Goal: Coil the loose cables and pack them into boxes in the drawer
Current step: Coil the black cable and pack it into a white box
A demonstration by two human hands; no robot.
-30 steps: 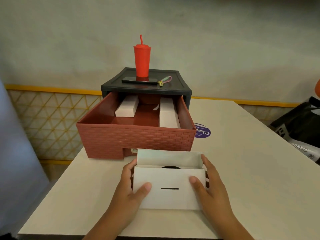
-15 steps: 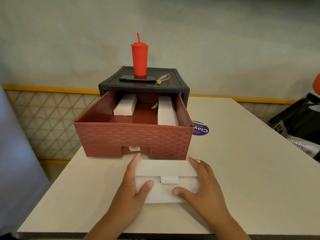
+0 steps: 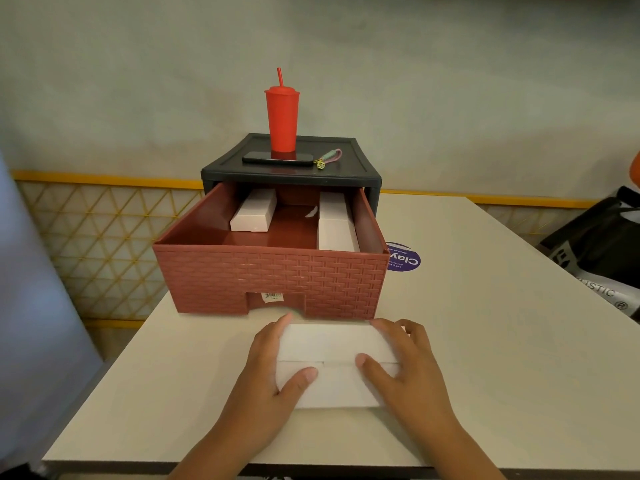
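A flat white cardboard box (image 3: 332, 344) lies on the table just in front of the open drawer, its lid flap folded down and tucked. My left hand (image 3: 270, 386) grips its left end, thumb on top. My right hand (image 3: 408, 375) grips the right end, thumb pressing near the lid seam. The brick-patterned red drawer (image 3: 270, 278) stands pulled out of a dark cabinet (image 3: 291, 171). Inside it lie two closed white boxes, one at the back left (image 3: 252, 214) and a long one along the right wall (image 3: 336, 223). No loose cable shows.
A red tumbler with straw (image 3: 282, 119), a black phone (image 3: 277, 158) and a keyring (image 3: 327, 159) sit on the cabinet top. A purple round sticker (image 3: 403, 261) marks the white table (image 3: 485, 341). A black-and-white bag (image 3: 602, 258) lies off the table's right edge.
The box lid stood open with a dark coil visible inside; it has been folded down and tucked shut. My right thumb shifted onto the lid seam.
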